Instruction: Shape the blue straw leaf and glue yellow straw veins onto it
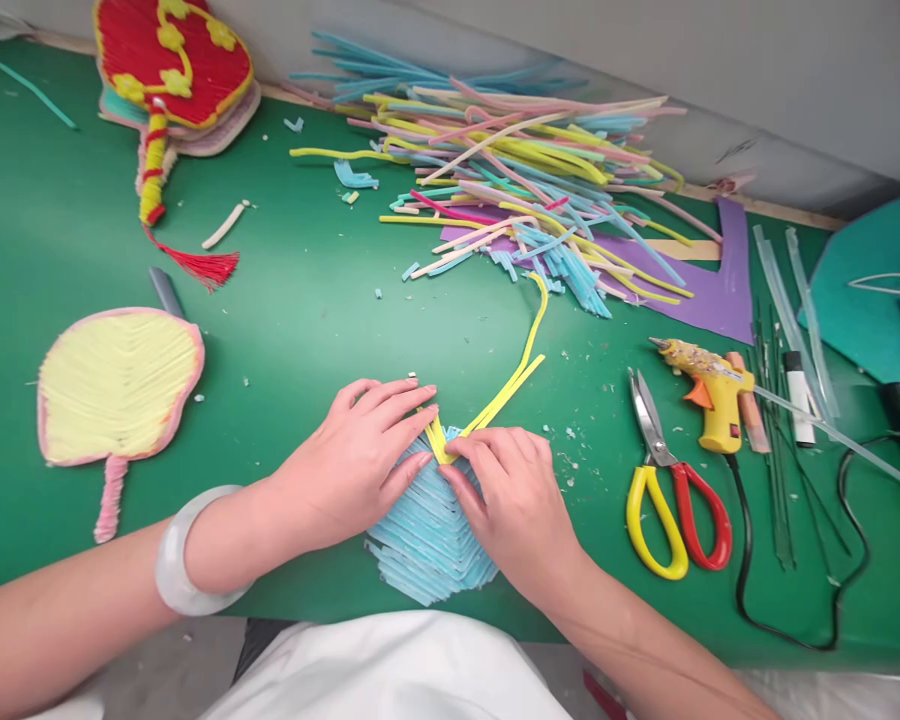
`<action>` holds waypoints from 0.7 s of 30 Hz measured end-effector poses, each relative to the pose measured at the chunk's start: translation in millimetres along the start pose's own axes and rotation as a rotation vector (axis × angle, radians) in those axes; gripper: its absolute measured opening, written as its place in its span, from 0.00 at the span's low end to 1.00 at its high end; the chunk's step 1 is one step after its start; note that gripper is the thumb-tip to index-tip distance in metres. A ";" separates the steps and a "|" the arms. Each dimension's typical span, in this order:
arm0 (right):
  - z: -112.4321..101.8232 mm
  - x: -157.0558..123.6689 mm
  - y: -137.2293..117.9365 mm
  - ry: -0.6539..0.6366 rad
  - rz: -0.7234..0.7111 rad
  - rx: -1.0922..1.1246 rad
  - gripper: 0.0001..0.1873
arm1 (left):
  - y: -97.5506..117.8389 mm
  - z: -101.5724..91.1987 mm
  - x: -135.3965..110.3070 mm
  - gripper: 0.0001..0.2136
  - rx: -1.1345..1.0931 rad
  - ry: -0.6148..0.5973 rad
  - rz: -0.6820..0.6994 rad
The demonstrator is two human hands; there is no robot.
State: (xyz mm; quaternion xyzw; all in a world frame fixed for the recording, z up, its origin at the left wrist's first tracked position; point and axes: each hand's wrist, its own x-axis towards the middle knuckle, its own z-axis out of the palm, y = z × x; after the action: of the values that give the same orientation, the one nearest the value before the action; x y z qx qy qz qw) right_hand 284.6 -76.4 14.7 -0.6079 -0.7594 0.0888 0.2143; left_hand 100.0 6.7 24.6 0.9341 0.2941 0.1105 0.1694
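A panel of light-blue pipe cleaners (427, 530), laid in slanted rows like a leaf, lies at the table's front edge. Yellow pipe cleaners (504, 397) bend into a V at its top point, with the loose ends rising to the right. My right hand (514, 490) pinches them at the bend between thumb and forefinger. From the other side, my left hand (371, 455) has its thumb and fingertips closed around the left arm of the V, partly hiding it. Both hands rest against the blue panel.
A pale-yellow fan (124, 385) lies left, a red fan (187, 60) behind it. Loose pipe cleaners (525, 150) pile on purple sheet (705, 295) at the back. Scissors (667, 480), a glue gun (712, 390) with its black cord (742, 570), and clear glue sticks (802, 320) lie right.
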 end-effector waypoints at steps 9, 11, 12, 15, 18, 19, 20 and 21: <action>0.5 -0.7 0.1 0.002 -0.002 -0.003 0.04 | -3.3 4.5 1.7 0.18 0.025 -0.047 -0.001; 0.6 -0.6 0.1 0.007 -0.007 -0.004 0.04 | -3.3 5.1 1.3 0.18 0.032 -0.051 -0.002; 0.6 -0.5 0.1 0.009 -0.008 -0.004 0.04 | -3.3 5.3 1.1 0.18 0.030 -0.052 -0.003; 0.4 -0.2 0.0 0.005 -0.003 -0.005 0.04 | -2.8 6.2 0.1 0.19 0.015 -0.054 -0.009; 0.3 -0.3 0.4 -0.002 0.011 0.001 0.04 | -2.3 7.3 -1.5 0.19 0.003 -0.049 -0.020; 0.3 -0.3 0.6 -0.003 0.014 0.002 0.04 | -2.2 7.7 -2.0 0.19 0.000 -0.046 -0.023; 0.5 -0.4 1.0 -0.002 0.016 0.002 0.04 | -2.2 8.1 -2.5 0.19 -0.003 -0.043 -0.025; 0.7 -0.5 1.5 -0.002 0.018 0.003 0.04 | -2.2 8.5 -2.8 0.18 -0.007 -0.039 -0.026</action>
State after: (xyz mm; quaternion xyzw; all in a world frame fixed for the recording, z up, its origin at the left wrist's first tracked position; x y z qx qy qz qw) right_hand 285.7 -76.5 13.4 -0.6144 -0.7540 0.0924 0.2133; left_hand 99.2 4.7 15.7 0.9316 0.3025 0.0908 0.1797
